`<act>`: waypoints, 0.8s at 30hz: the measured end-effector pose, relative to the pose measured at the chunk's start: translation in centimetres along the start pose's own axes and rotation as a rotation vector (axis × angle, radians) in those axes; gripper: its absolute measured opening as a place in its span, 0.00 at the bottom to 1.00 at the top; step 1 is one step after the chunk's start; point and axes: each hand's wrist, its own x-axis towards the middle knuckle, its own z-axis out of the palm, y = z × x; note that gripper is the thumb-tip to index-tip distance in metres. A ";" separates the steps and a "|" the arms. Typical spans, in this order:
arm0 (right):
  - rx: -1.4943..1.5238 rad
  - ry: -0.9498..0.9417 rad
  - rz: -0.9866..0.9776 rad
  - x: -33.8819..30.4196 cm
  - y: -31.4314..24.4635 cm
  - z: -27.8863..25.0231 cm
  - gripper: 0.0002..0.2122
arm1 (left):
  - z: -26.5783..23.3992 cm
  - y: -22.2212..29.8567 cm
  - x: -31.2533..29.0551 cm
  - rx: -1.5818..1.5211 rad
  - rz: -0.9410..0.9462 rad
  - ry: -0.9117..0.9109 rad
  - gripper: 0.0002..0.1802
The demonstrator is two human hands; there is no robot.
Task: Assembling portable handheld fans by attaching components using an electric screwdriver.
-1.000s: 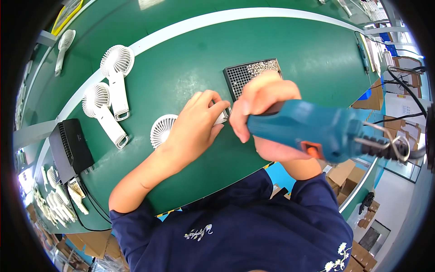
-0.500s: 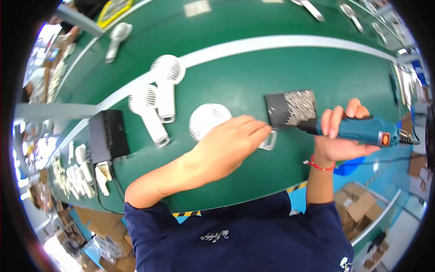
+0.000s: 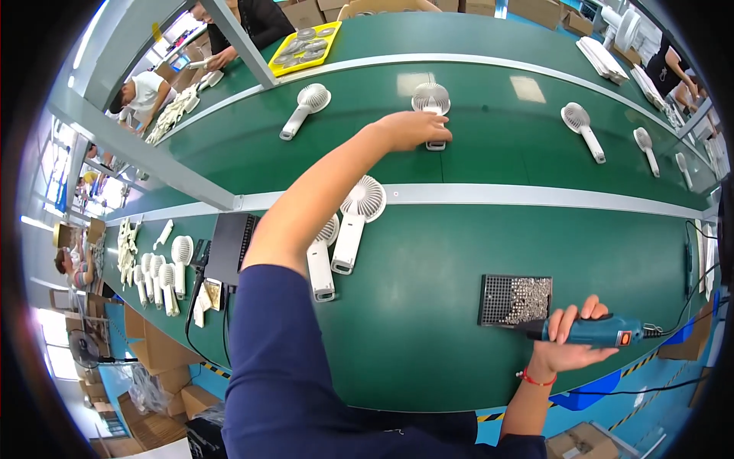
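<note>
Stretched far forward, my left hand (image 3: 411, 130) is closed over the handle of a white handheld fan (image 3: 431, 97), which lies on the green far strip (image 3: 505, 145). The fan's round grille points away from me; my fingers cover most of its handle. On the right, my right hand (image 3: 567, 346) grips a teal electric screwdriver (image 3: 592, 331), its dark tip pointing left at the lower edge of a black screw tray (image 3: 495, 300). Small silver screws fill much of that tray's right side. Two more white fans (image 3: 349, 239) (image 3: 319, 268) lie beside my left upper arm.
A black box (image 3: 228, 249) with cables stands left, near several white fans (image 3: 162, 275). Other fans lie along the far strip, including one fan (image 3: 303, 109) at left and another (image 3: 582, 130) at right. A grey rail (image 3: 474, 195) divides the surfaces. Co-workers sit beyond, near a yellow tray (image 3: 306, 47).
My left hand has moved forward from the near table to the far strip with the fan. The view has tilted up. My right hand still holds the screwdriver by the screw tray.
</note>
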 end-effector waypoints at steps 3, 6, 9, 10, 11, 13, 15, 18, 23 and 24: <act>-0.020 0.027 0.001 0.0 -0.2 0.3 0.28 | 0.6 -2.6 -3.6 0.008 -0.052 0.425 0.39; -0.028 -0.024 -0.002 -0.2 -0.6 0.8 0.27 | -0.8 -7.6 -12.5 0.090 -0.685 0.283 0.42; -0.009 -0.006 0.028 -0.4 0.2 0.9 0.27 | 2.2 -12.0 -21.1 0.113 -0.935 -0.031 0.42; -0.008 -0.002 0.039 -0.3 0.3 0.5 0.27 | 2.5 -11.4 -20.4 0.103 -0.913 -0.031 0.42; -0.029 0.019 0.040 -0.4 0.1 0.3 0.27 | 2.0 -10.6 -19.3 -0.005 -0.932 -0.042 0.40; -0.049 0.028 0.021 -0.3 -0.2 0.4 0.27 | 0.9 -9.9 -16.7 -0.212 -0.918 -0.084 0.37; -0.017 0.009 0.016 0.2 -0.3 0.9 0.28 | 1.8 -10.2 -15.9 -0.235 -0.735 -0.030 0.36; 0.007 -0.027 0.020 0.7 0.6 1.1 0.31 | 2.6 -10.8 -17.3 -0.055 -0.625 0.065 0.35; -0.101 -0.147 -0.132 1.8 0.3 0.6 0.36 | 0.9 -8.0 -15.2 0.229 -0.454 0.203 0.29; -0.158 -0.192 -0.181 1.8 0.2 0.7 0.37 | 0.5 -7.0 -14.9 0.159 -0.384 0.369 0.26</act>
